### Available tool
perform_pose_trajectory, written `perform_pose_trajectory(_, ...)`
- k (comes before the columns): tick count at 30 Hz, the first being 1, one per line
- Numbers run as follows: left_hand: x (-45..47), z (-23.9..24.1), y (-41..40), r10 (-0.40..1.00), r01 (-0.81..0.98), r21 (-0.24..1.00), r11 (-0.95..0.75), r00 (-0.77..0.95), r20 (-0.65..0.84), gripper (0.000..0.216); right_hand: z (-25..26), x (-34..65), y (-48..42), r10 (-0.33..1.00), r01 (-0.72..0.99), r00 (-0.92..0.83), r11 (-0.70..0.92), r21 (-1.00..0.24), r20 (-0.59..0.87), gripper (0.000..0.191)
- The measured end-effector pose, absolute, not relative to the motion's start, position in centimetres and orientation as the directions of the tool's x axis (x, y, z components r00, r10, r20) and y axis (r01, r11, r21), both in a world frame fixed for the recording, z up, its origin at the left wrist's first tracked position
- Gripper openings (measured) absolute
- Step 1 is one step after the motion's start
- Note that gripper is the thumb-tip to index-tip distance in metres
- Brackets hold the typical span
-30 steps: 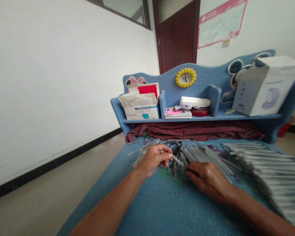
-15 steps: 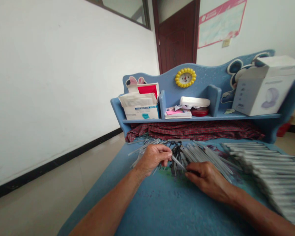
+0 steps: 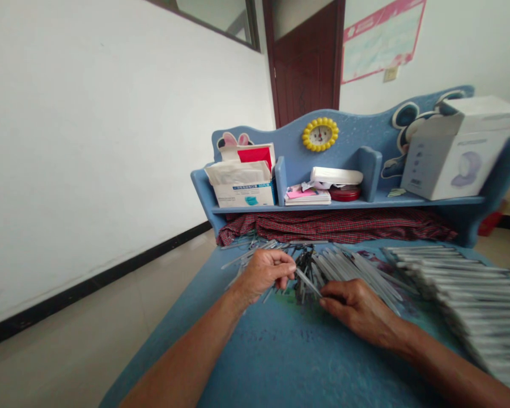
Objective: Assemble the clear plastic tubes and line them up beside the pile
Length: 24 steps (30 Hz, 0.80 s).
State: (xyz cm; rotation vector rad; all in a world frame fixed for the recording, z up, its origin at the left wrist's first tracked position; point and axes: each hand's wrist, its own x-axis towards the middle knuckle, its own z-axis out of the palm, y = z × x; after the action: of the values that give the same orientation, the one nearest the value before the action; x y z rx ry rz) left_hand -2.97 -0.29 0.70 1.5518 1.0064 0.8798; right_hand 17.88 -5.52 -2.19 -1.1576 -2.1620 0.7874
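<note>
A slim translucent pen barrel (image 3: 308, 281) stretches between my two hands, slanting down to the right. My left hand (image 3: 268, 271) pinches its upper end between thumb and fingers. At the lower end, the thumb and forefinger of my right hand (image 3: 357, 309) are closed on it. Behind my hands lie a pile of small dark pen parts (image 3: 305, 262) and a fan of clear barrels (image 3: 372, 277). Thin refill-like sticks (image 3: 242, 258) are scattered past my left hand. What sits inside the held barrel is too small to make out.
A large stack of pens (image 3: 471, 294) lies at the right of the blue desk (image 3: 280, 362). Red checked cloth (image 3: 335, 225) is bundled under the shelf. Above it stand a mask box (image 3: 246, 192), a red tin (image 3: 345, 194) and a white carton (image 3: 459, 153).
Both hands keep their hold on the pen barrel and have barely moved. The view has shifted very slightly.
</note>
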Motion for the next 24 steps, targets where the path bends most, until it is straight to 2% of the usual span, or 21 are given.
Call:
perform_pose_trajectory(7,-3.04,0.65,-0.22,0.92,0.085,0.996,-0.019,0.392,-0.016,0.028,-2.21,17.93,-5.49,0.863,0.536,-0.465,0.451,-0.713,0.197,0.022)
perform_pose_trajectory(13,-2.63,0.66,-0.43,0.934,0.143,0.988,-0.063,0.357,0.008,0.029,-2.09,17.78,-5.6,0.868,0.561,-0.456,0.452,-0.693,0.197,0.021)
perform_pose_trajectory(18,-2.85,0.66,-0.37,0.922,0.124,0.991,-0.046,0.386,-0.005,0.019,-2.07,17.76,-5.62,0.862,0.558,-0.47,0.457,-0.693,0.191,0.023)
perform_pose_trajectory(24,-2.85,0.6,-0.33,0.922,0.14,0.989,-0.035,0.387,-0.022,0.027,-2.27,17.84,-5.47,0.869,0.578,-0.464,0.445,-0.684,0.172,0.022)
